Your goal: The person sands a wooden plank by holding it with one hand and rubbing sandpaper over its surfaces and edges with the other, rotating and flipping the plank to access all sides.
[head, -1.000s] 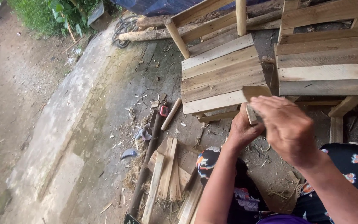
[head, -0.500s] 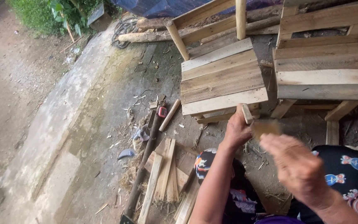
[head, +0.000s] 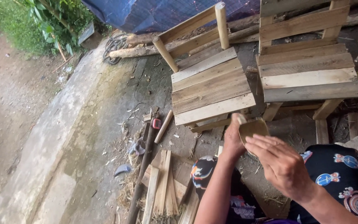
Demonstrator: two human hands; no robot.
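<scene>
2 plank chairs: nearer chair [head: 210,89] left of centre, second chair [head: 309,70] beside it on right. Concrete ground [head: 83,137] below, littered; wood offcuts [head: 164,182] stacked by my knee. My left hand [head: 233,139] clenched around small brownish wood piece [head: 251,126], just under nearer chair's front edge. My right hand [head: 280,166] flat, fingers spread, holding nothing, close beside piece. Change: 1 second ago right hand covered piece; now drawn down and back, piece exposed. Read: rubbing stroke, likely smoothing.
</scene>
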